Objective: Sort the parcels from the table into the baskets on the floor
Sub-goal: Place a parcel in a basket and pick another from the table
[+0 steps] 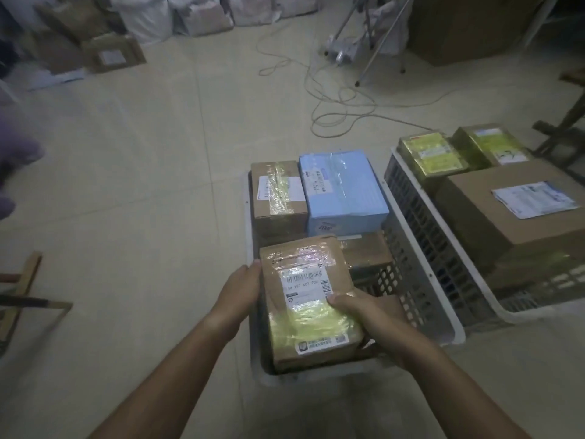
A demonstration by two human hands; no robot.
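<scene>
Hands, left hand (240, 291) and right hand (364, 315), grip taped brown parcel (308, 299) over white basket (250, 217).

The parcel (308, 299) I hold is matt brown cardboard, wrapped in glossy clear tape with a smooth white paper label. The basket (421, 299) below it is perforated grey plastic, dull. The blue box (343, 198) inside looks smooth, its tape shiny. The floor (158, 185) is pale tile with a faint sheen

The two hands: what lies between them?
In the head view, a brown taped parcel lies between the left hand and the right hand, held over the near basket.
</scene>
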